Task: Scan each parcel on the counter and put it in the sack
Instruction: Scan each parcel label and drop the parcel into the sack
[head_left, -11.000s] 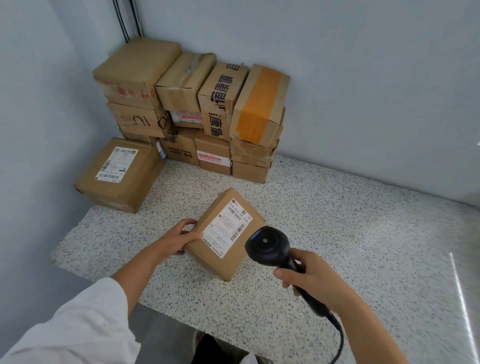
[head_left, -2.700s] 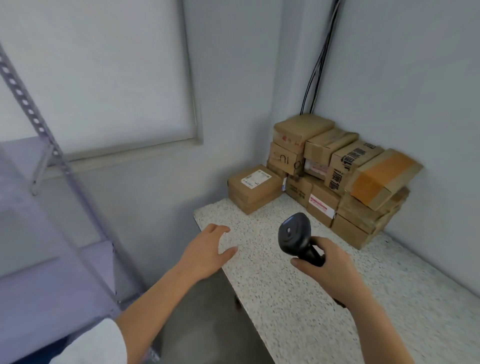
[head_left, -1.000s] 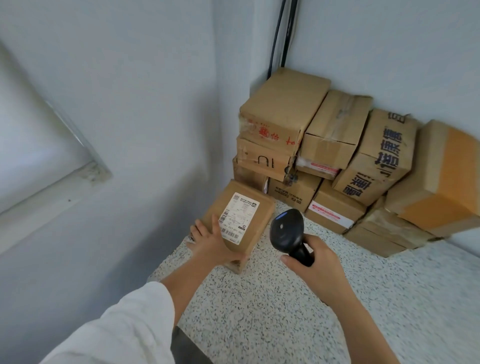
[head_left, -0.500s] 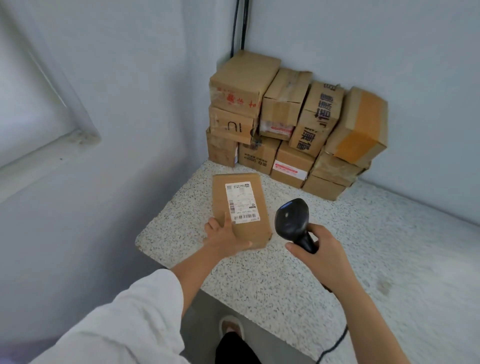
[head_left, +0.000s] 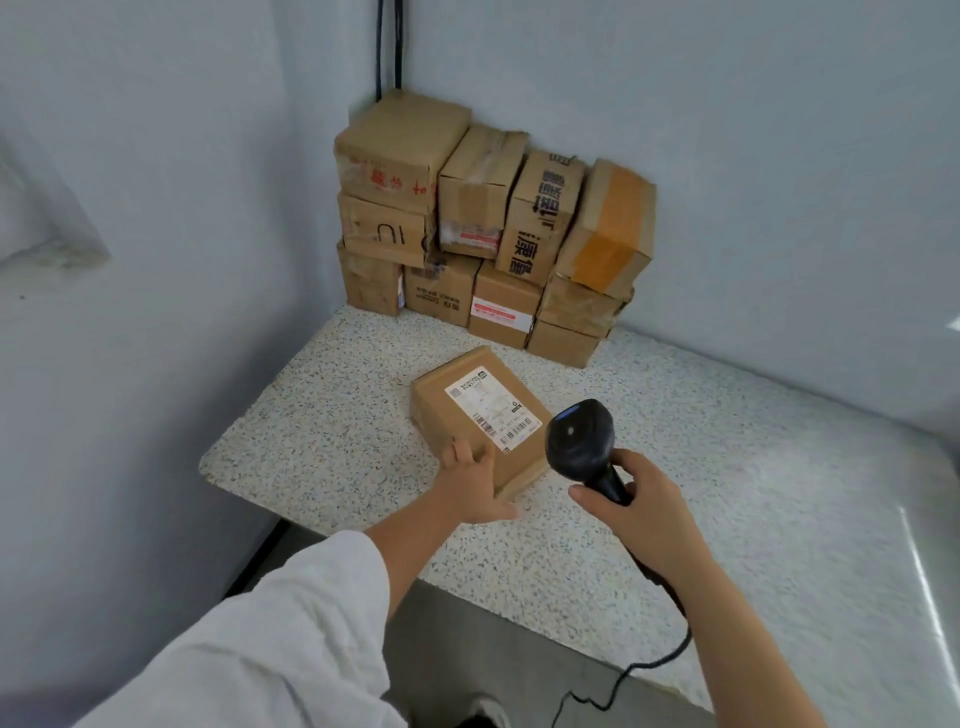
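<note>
A brown cardboard parcel (head_left: 441, 389) lies flat on the speckled counter (head_left: 332, 431), its white barcode label (head_left: 491, 413) facing up. My left hand (head_left: 470, 486) grips the parcel's near corner, fingers on top and thumb along the near side. My right hand (head_left: 641, 512) holds a black handheld scanner (head_left: 579, 441) by its handle, the head hovering just right of the label. No sack is in view.
Several more cardboard parcels (head_left: 483, 234) are stacked in the back corner against the walls. The scanner's cable (head_left: 649, 660) hangs off the counter's front edge. Bare counter stretches to the right. The counter's left edge drops off beside the wall.
My left hand took the labelled parcel from beside the stack, brought it toward the counter's front and turned it. The scanner stays in my right hand, close to the label.
</note>
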